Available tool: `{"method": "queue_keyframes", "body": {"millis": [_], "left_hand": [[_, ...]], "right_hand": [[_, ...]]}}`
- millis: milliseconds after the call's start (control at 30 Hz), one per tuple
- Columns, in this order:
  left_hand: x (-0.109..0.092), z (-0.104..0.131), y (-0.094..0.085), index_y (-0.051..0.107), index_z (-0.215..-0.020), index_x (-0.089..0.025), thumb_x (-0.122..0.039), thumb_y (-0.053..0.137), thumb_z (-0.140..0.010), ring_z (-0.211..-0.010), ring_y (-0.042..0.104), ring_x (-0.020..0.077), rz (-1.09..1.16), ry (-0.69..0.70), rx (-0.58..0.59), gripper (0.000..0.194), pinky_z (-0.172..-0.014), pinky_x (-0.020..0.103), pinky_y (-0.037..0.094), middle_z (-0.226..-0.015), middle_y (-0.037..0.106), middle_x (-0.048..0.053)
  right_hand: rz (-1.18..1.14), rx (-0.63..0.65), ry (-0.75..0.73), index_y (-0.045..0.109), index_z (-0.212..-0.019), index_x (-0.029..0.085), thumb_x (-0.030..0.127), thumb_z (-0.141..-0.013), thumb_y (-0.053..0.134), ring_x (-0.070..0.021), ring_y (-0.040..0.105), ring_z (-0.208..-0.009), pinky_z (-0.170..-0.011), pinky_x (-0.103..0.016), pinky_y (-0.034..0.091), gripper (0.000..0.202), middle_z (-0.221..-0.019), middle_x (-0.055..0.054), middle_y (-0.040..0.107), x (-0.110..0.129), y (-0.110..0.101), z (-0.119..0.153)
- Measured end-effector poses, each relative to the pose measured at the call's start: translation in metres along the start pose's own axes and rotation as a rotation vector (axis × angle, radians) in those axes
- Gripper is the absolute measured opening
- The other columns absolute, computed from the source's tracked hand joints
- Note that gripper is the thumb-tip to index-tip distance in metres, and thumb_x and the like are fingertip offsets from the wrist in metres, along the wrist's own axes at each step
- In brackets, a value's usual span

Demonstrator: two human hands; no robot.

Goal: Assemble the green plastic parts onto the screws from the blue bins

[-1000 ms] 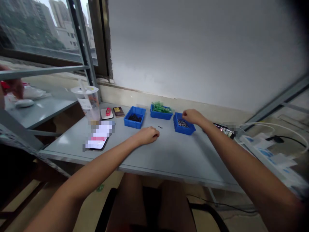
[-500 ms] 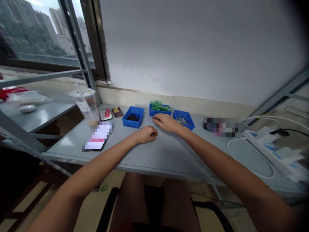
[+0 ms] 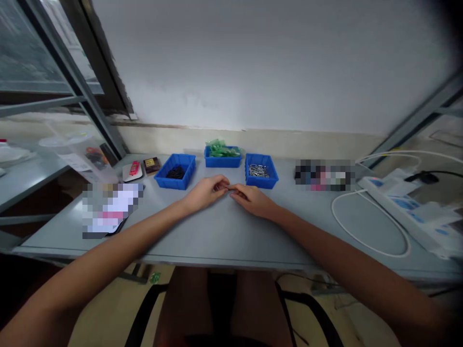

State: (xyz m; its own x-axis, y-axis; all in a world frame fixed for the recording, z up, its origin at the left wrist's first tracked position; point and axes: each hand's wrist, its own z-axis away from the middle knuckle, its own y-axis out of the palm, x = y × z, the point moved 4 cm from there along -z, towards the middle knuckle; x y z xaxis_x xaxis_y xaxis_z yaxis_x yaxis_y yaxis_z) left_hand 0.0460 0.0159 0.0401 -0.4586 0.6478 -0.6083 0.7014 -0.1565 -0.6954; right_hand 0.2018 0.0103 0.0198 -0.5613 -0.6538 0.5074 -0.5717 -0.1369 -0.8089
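My left hand [image 3: 207,193] is just above the grey desk, its thumb and fingers curled into a pinch. Its fingertips meet those of my right hand [image 3: 252,199], whose fingers are also pinched together. Something small and dark may be between the fingertips; it is too small to name. Behind the hands stand three blue trays: the left tray [image 3: 159,180] with small dark pieces [image 3: 176,172], the middle tray [image 3: 221,163] with green plastic packets [image 3: 220,149], and the right tray [image 3: 262,183] with small silvery metal pieces [image 3: 258,170].
To the left are a plastic drink cup [image 3: 85,156], a blurred-out phone [image 3: 115,207], a white mouse-like object [image 3: 128,175] and a small dark box [image 3: 151,166]. At right lie a pixelated item [image 3: 323,176], a white cable [image 3: 334,212] and a power strip [image 3: 401,212].
My two hands have come together, fingertips touching, in front of the trays. The view has turned somewhat to the right, so the trays appear further left.
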Motion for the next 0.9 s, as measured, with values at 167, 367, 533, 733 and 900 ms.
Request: {"method": "queue_keyframes", "body": {"millis": [167,367,533,733,900], "left_hand": [[0.002,0.006,0.002,0.058,-0.101,-0.014,-0.021,0.055,-0.080,-0.077,0.061,0.0109,0.028,-0.022,-0.069,0.022,-0.074,0.024,0.049,-0.087,0.067,0.003],[-0.003,0.013,0.002,0.059,-0.099,-0.015,-0.022,0.056,-0.081,-0.073,0.059,0.0107,0.037,-0.020,-0.053,0.020,-0.070,0.024,0.049,-0.086,0.066,0.002],[-0.011,0.013,0.000,0.062,-0.098,-0.016,-0.024,0.054,-0.084,-0.080,0.061,0.0130,-0.068,0.004,0.017,0.018,-0.073,0.025,0.049,-0.089,0.066,0.004],[-0.012,0.014,-0.005,0.064,-0.101,-0.018,-0.025,0.051,-0.087,-0.085,0.062,0.0149,-0.157,0.050,0.084,0.021,-0.078,0.027,0.048,-0.094,0.068,0.004],[-0.011,0.015,-0.005,0.065,-0.099,-0.019,-0.027,0.051,-0.087,-0.086,0.062,0.0149,-0.184,0.057,0.102,0.020,-0.079,0.027,0.048,-0.094,0.068,0.003]], "right_hand": [[0.022,0.059,-0.028,0.057,-0.094,0.016,0.029,-0.094,0.037,-0.0129,0.055,-0.072,-0.068,-0.025,0.038,0.024,-0.079,-0.003,0.061,0.009,-0.005,0.006],[0.068,0.148,0.015,0.054,-0.080,0.017,0.031,-0.095,0.033,-0.0131,0.053,-0.067,-0.065,-0.026,0.035,0.030,-0.072,-0.002,0.059,0.015,-0.002,0.008],[0.092,0.130,0.028,0.055,-0.086,0.017,0.033,-0.095,0.032,-0.0142,0.053,-0.067,-0.065,-0.026,0.035,0.030,-0.074,-0.003,0.060,0.017,-0.003,0.011],[0.123,0.104,0.060,0.056,-0.091,0.019,0.034,-0.095,0.031,-0.0149,0.055,-0.071,-0.067,-0.027,0.036,0.030,-0.079,-0.004,0.062,0.015,-0.006,0.011],[0.101,0.124,0.064,0.057,-0.091,0.018,0.035,-0.095,0.031,-0.0139,0.054,-0.069,-0.066,-0.026,0.036,0.031,-0.079,-0.003,0.062,0.012,-0.005,0.009]]}}
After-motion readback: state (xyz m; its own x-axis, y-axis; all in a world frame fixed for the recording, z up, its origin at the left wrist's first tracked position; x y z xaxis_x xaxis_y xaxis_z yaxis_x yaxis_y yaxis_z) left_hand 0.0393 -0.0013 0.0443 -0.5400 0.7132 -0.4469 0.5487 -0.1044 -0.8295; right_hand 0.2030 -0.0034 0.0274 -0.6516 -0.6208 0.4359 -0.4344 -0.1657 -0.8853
